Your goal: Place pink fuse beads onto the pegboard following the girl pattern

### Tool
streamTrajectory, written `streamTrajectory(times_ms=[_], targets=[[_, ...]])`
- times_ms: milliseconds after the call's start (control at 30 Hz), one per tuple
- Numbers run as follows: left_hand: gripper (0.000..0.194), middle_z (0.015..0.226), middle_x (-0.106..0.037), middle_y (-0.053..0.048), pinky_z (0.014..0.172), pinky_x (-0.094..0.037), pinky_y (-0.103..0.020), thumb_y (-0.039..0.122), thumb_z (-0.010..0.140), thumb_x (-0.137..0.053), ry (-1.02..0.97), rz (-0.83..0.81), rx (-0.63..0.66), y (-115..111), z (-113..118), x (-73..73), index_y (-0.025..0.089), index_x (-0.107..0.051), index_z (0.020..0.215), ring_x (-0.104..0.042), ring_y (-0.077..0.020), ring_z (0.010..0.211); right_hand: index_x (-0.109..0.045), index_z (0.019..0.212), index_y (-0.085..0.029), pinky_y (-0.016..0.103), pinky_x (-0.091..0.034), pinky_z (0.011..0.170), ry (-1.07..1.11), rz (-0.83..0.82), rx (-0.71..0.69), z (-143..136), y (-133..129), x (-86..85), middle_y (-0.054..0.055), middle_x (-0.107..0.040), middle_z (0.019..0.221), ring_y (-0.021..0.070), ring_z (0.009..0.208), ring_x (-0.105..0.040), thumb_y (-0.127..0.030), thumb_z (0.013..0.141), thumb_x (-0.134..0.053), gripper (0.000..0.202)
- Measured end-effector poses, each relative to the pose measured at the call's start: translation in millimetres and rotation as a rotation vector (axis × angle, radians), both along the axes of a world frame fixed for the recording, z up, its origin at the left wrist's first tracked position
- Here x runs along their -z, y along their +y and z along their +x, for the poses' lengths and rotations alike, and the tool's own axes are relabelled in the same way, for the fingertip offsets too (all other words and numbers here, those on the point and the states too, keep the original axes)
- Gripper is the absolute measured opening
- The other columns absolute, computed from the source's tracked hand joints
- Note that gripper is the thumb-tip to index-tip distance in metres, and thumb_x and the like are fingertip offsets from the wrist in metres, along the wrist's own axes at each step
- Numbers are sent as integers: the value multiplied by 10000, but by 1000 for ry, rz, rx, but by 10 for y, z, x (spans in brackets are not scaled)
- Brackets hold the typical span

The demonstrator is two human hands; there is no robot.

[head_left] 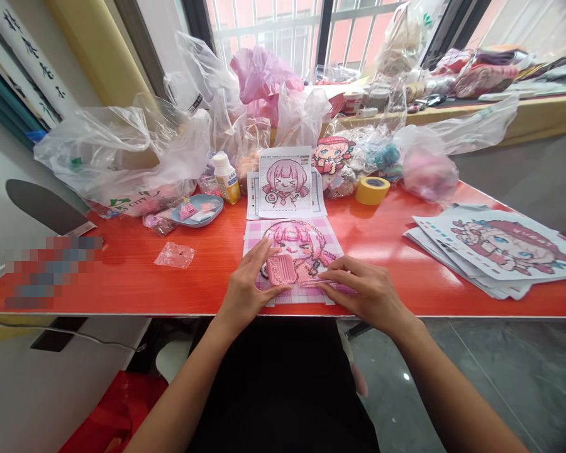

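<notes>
A pegboard [253, 234] with a pink and white checked look lies at the table's front edge, bearing a bead picture of a girl [292, 234] in pink and dark beads. My left hand [249, 283] grips a small pink ridged bead tray [282, 270] between thumb and fingers, over the board's lower left. Over the lower right, my right hand [361, 286] pinches thin pinkish tweezers [315, 280] pointing left toward the tray. Any bead at their tips is too small to make out. Behind the board stands a printed pattern [285, 182] of a pink-haired girl.
Along the back are plastic bags [136, 157], a white and yellow bottle [226, 178], a blue-grey dish [199, 211] and yellow tape [372, 190]. Printed sheets [504, 248] are stacked at right. A small clear packet [174, 255] lies left of the board.
</notes>
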State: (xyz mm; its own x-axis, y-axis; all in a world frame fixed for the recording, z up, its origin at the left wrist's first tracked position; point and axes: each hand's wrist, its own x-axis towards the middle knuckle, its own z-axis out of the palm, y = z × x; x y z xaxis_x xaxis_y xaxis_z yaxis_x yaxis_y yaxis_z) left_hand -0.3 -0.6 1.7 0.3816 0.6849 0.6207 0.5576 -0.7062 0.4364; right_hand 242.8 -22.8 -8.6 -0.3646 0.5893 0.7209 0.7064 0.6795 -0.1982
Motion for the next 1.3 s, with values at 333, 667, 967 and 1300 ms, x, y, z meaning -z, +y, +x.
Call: streamTrajectory(times_ms=[333, 667, 967, 1300], targets=[[871, 1314, -604, -94, 1082, -442, -442, 358, 724, -765, 8, 6, -2, 7, -4, -1, 267, -300, 1455, -525, -251, 1274, -671, 896, -212, 213, -497, 599, 1, -3, -4, 1, -4, -5, 20, -660, 822, 110, 738, -651, -267, 886, -604, 88], [881, 1339, -582, -102, 1080, -443, -460, 356, 718, -771, 12, 13, 21, 2, -4, 5, 267, -297, 1455, -508, -257, 1289, -651, 993, -215, 236, -530, 639, 53, 13, -30, 20, 19, 25, 40, -649, 884, 124, 794, -643, -219, 883, -584, 128], [845, 1369, -558, -89, 1088, -435, -459, 352, 729, -764, 43, 52, 45, -10, 1, -29, 274, -324, 1446, -479, -254, 1313, -657, 1021, -225, 242, -530, 639, 34, -20, -27, 9, 11, 25, 40, -649, 891, 123, 775, -641, -223, 892, -557, 163], [853, 1353, -574, -88, 1095, -427, -439, 338, 727, -765, 44, 48, 65, -6, 2, -30, 276, -316, 1449, -467, -243, 1324, -657, 1010, -221, 240, -536, 669, 33, -19, -57, 2, 9, -8, 39, -651, 896, 121, 805, -645, -200, 899, -555, 152]])
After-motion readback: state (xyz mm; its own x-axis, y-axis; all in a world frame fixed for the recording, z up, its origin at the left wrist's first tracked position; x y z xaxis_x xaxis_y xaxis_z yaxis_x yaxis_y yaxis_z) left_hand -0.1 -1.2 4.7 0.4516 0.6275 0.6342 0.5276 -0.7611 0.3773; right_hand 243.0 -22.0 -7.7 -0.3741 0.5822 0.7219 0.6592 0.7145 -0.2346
